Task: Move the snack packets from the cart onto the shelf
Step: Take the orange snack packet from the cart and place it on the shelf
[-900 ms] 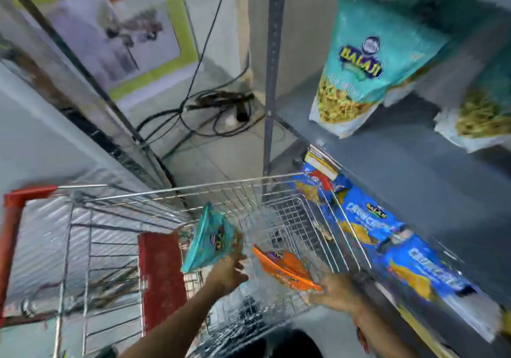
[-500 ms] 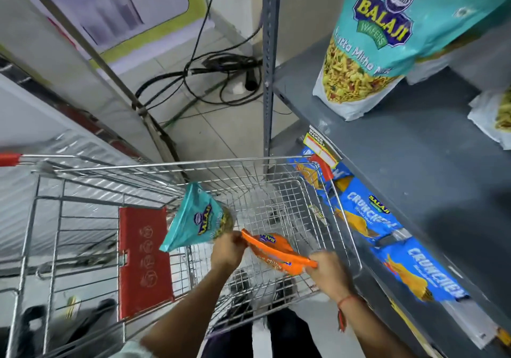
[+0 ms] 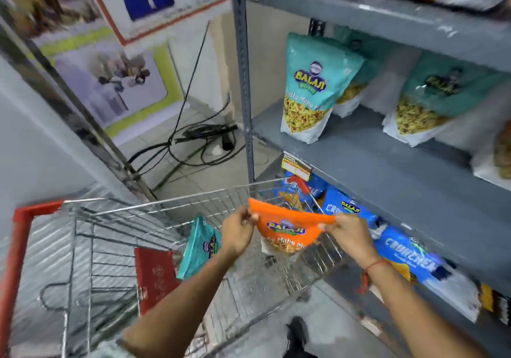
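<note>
My left hand point(image 3: 238, 233) and right hand point(image 3: 349, 233) each pinch a top corner of the orange foil snack packet point(image 3: 287, 229), centre frame, above the wire cart point(image 3: 171, 208); teal packet point(image 3: 200, 245) beside left wrist.

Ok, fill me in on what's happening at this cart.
A person is stocking snacks. Both hands, left hand and right hand, pinch the top edge of an orange Balaji snack packet and hold it above the wire shopping cart. A teal snack packet shows beside the left wrist; whether that hand also grips it is unclear. The grey metal shelf to the right already holds upright teal packets. The orange one has not reached the shelf yet.
</note>
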`<state>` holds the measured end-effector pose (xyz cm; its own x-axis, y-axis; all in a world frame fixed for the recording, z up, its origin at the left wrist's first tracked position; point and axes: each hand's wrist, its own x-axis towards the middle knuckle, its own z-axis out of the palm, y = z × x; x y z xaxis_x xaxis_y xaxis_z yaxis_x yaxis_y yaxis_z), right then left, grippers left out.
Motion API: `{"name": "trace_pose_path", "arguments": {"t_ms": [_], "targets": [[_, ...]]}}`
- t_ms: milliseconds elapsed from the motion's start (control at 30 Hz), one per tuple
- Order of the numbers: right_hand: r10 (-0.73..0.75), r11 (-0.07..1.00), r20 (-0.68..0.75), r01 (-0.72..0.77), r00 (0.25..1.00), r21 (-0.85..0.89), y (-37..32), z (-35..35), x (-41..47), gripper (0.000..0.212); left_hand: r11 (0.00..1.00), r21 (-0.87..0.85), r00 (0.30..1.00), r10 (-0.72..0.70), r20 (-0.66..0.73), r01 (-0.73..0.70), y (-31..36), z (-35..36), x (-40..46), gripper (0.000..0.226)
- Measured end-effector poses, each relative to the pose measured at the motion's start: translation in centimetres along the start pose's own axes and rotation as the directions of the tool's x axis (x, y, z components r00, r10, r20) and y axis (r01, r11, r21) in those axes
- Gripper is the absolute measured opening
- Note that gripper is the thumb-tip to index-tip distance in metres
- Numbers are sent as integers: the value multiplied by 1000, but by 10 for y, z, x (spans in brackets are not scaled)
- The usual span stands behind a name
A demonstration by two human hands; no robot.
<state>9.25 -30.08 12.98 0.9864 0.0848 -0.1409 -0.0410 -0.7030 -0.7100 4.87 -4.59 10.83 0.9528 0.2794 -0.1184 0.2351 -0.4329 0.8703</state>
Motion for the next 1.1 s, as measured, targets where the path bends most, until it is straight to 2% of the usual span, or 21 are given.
{"name": "trace_pose_path", "arguments": {"t_ms": [133, 233, 367, 533, 733, 900, 967, 1100], "targets": [[-51, 967, -218, 103, 975, 234, -54, -57, -26, 22, 969, -135, 978, 207, 3, -205, 78, -40, 7, 16], [-111, 928, -401, 239, 910, 286, -100, -111, -51, 13, 904, -245, 934, 355, -27, -351, 144, -67, 5, 12], [-179, 840, -541, 414, 822, 350, -165, -184, -93, 8, 815, -325, 872, 485, -70, -479, 246, -100, -15, 11], [-167, 821, -653, 471, 739, 323, -201, -256, -130, 17, 788, -424, 873, 487, -15, -446, 335, -114, -38, 17], [-160, 848, -727, 470, 667, 244, -197, -292, -159, 18, 761, -433, 841, 541, 12, -483, 377, -102, -63, 13], [-113, 873, -753, 427, 648, 236, -175, -300, -172, 21, 771, -444, 841, 537, 71, -456, 381, -74, -65, 22], [-75, 873, -756, 409, 650, 265, -162, -302, -173, 20, 783, -430, 839, 535, 100, -448, 379, -58, -63, 17], [-4, 866, -727, 367, 687, 341, -129, -305, -171, 15, 818, -409, 857, 495, 143, -405, 371, -15, -55, 13]]}}
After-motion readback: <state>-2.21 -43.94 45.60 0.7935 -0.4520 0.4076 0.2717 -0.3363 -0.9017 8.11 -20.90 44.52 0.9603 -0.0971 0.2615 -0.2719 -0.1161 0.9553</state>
